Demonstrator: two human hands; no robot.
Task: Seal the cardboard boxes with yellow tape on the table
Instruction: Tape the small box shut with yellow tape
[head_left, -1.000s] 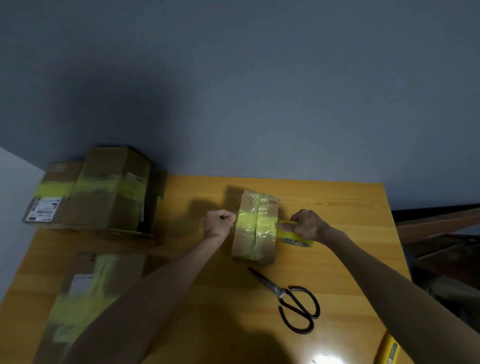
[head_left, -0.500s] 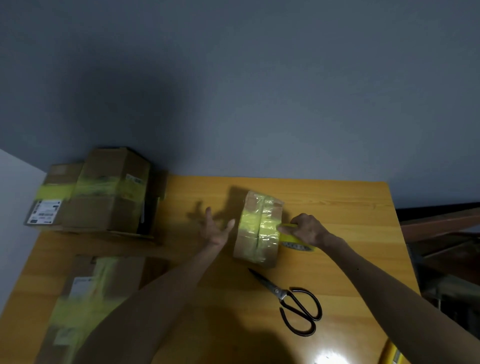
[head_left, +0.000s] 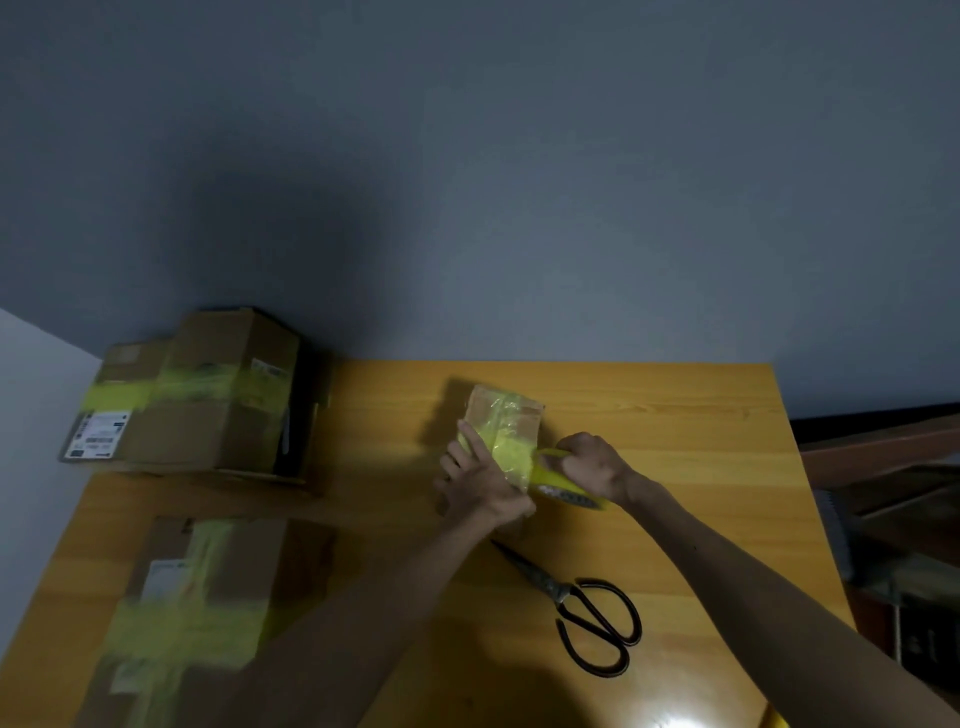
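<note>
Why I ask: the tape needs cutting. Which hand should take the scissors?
Probably left: the left hand lies flat on the box, holding nothing; the right hand grips the tape roll. The scissors lie near both.

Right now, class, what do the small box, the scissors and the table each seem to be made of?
Small box: matt brown cardboard, banded with shiny translucent yellow tape. Scissors: dark metal blades; black loop handles, perhaps coated metal. Table: wood or wood-look laminate, grain lines showing, glossy glare.

Observed: left hand (head_left: 480, 483) bare, right hand (head_left: 592, 465) bare. Both forearms bare along their visible length, to the view's lower edge. Lighting dim; finer detail of fingers not resolvable.
</note>
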